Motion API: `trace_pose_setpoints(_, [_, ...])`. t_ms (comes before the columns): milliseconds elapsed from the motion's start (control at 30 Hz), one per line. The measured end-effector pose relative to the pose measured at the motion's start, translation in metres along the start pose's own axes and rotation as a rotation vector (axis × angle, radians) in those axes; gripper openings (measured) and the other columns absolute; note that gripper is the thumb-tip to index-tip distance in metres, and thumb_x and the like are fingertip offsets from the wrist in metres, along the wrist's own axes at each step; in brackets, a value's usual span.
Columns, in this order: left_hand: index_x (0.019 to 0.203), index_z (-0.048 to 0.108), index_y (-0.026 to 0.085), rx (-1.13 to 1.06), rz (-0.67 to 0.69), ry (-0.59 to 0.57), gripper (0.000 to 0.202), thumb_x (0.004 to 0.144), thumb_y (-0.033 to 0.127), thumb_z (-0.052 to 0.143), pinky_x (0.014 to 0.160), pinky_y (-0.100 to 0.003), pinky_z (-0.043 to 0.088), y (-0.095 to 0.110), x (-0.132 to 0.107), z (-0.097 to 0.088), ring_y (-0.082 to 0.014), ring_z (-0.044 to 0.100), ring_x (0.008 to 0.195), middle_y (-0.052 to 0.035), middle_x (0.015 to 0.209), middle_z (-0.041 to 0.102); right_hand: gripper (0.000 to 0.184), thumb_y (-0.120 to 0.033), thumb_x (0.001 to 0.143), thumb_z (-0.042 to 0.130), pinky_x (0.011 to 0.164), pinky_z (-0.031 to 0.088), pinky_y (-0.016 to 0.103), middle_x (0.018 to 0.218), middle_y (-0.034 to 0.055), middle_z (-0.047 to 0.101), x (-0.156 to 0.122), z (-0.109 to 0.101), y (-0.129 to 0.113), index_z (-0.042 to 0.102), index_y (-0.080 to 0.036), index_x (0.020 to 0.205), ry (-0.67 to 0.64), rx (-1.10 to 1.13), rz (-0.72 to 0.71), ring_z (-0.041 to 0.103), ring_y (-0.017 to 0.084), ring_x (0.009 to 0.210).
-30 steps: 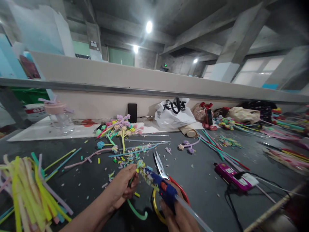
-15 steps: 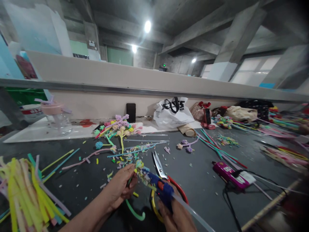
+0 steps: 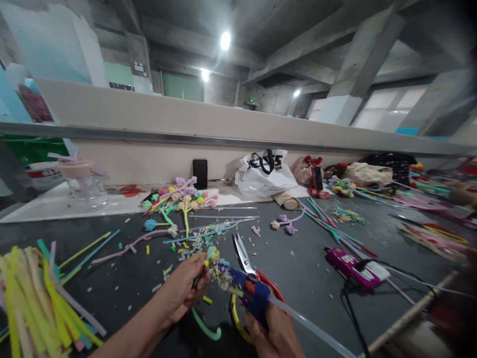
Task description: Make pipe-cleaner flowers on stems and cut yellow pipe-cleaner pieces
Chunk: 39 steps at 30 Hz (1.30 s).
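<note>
My left hand (image 3: pixel 184 286) is closed around a green fuzzy stem (image 3: pixel 205 326), its curled lower end hanging below the fist. At the stem's top, by my fingertips, is a small yellow and blue fuzzy flower (image 3: pixel 212 254). My right hand (image 3: pixel 275 330) grips a blue hot glue gun (image 3: pixel 254 294), with a clear glue stick (image 3: pixel 309 325) sticking out of its back. The gun's nozzle end, covered in colored scraps, points at the flower; whether they touch I cannot tell. Scissors (image 3: pixel 243 254) with red and yellow handles lie partly under the gun and right hand.
Fuzzy strips (image 3: pixel 35 298) are heaped at the left. Finished fuzzy flowers (image 3: pixel 185 201) lie at the back, near a black phone (image 3: pixel 200 174) and a white bag (image 3: pixel 263 174). A purple power strip (image 3: pixel 352 268) with cords sits at the right. Scraps litter the middle.
The view has shifted slightly, so everything sits a little farther left. Both hands keep their grips, with the glue gun still close to the flower.
</note>
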<state>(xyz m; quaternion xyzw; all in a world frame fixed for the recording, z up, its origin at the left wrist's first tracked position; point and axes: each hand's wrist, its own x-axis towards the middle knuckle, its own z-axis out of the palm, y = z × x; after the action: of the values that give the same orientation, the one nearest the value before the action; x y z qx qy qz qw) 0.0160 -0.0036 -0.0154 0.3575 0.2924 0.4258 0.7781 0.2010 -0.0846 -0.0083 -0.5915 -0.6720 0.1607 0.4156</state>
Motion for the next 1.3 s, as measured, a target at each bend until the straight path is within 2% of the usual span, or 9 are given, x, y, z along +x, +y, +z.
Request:
trace_pose_setpoints(233, [0.065,0.043,0.017,0.046,-0.026,-0.006,0.032,0.072,0.045,0.058,0.028,-0.012,0.012,0.001,-0.002,0.001,0.0001,0.019,0.028,0.0088,0.044,0.039,0.04,-0.045,0.075,0.052,0.073,0.05,0.028,0.094,0.0066,0.066,0.0,-0.011,-0.007,0.058,-0.022,0.108,0.042,0.199,0.115,0.061,0.024,0.088])
trace_pose_setpoints(400, [0.068,0.045,0.017,0.05,-0.011,0.039,0.031,0.072,0.045,0.059,0.029,-0.012,0.012,0.004,-0.006,0.002,0.001,0.017,0.028,0.0091,0.045,0.041,0.035,-0.045,0.077,0.055,0.046,0.044,0.021,0.052,-0.003,0.056,0.011,-0.035,-0.004,0.055,-0.017,0.098,0.009,0.733,0.446,0.054,0.013,0.047])
trace_pose_setpoints(500, [0.068,0.045,0.017,0.046,-0.012,0.036,0.032,0.071,0.046,0.059,0.029,-0.012,0.013,0.005,-0.005,0.001,0.001,0.017,0.028,0.0092,0.045,0.041,0.026,-0.043,0.079,0.054,0.038,0.037,0.015,0.053,-0.0058,0.053,0.022,-0.046,0.004,0.051,-0.019,0.09,0.015,1.023,0.634,0.05,0.009,0.044])
trace_pose_setpoints(800, [0.068,0.039,0.019,0.068,-0.004,0.037,0.034,0.074,0.049,0.054,0.028,-0.012,0.011,0.006,-0.003,0.002,0.0,0.015,0.028,0.0101,0.043,0.039,0.014,-0.027,0.077,0.063,0.067,0.052,0.019,0.063,-0.0004,0.063,0.052,-0.049,0.039,0.055,-0.016,0.077,0.168,1.257,0.925,0.062,0.009,0.061])
trace_pose_setpoints(967, [0.069,0.035,0.021,0.125,0.03,0.045,0.034,0.076,0.051,0.05,0.03,-0.014,0.012,0.005,-0.002,0.004,-0.0016,0.016,0.029,0.0103,0.043,0.039,0.015,-0.025,0.076,0.062,0.072,0.052,0.026,0.077,0.0071,0.067,0.062,-0.077,0.041,0.061,-0.013,0.086,-0.116,1.115,0.967,0.065,0.015,0.073])
trace_pose_setpoints(1067, [0.068,0.034,0.021,0.176,0.061,0.077,0.033,0.079,0.05,0.045,0.031,-0.015,0.012,0.001,-0.001,0.004,-0.0028,0.016,0.031,0.0098,0.044,0.037,0.022,-0.03,0.07,0.066,0.072,0.049,0.027,0.083,0.0065,0.068,0.064,-0.097,0.047,0.064,-0.015,0.086,-0.33,0.727,0.841,0.063,0.017,0.076])
trace_pose_setpoints(1133, [0.067,0.035,0.021,0.239,0.078,0.115,0.033,0.08,0.05,0.043,0.033,-0.016,0.012,-0.001,0.0,0.006,-0.0034,0.017,0.033,0.0091,0.045,0.037,0.023,-0.033,0.066,0.066,0.071,0.047,0.03,0.082,0.0062,0.069,0.063,-0.102,0.047,0.066,-0.018,0.084,-0.292,0.298,0.657,0.062,0.021,0.078])
trace_pose_setpoints(1200, [0.065,0.035,0.021,0.318,0.112,0.166,0.035,0.079,0.051,0.044,0.035,-0.016,0.014,-0.002,0.0,0.01,-0.004,0.021,0.037,0.0084,0.048,0.036,0.023,-0.037,0.068,0.061,0.072,0.045,0.033,0.084,0.007,0.068,0.06,-0.095,0.04,0.065,-0.02,0.082,-0.157,-0.044,0.418,0.06,0.024,0.081])
trace_pose_setpoints(1300, [0.062,0.034,0.02,0.429,0.16,0.223,0.038,0.078,0.053,0.045,0.038,-0.016,0.018,-0.001,-0.003,0.018,-0.0052,0.025,0.043,0.0077,0.052,0.032,0.023,-0.04,0.077,0.049,0.068,0.044,0.03,0.079,0.0053,0.065,0.048,-0.062,0.011,0.061,-0.021,0.081,-0.154,-0.18,0.159,0.059,0.021,0.075])
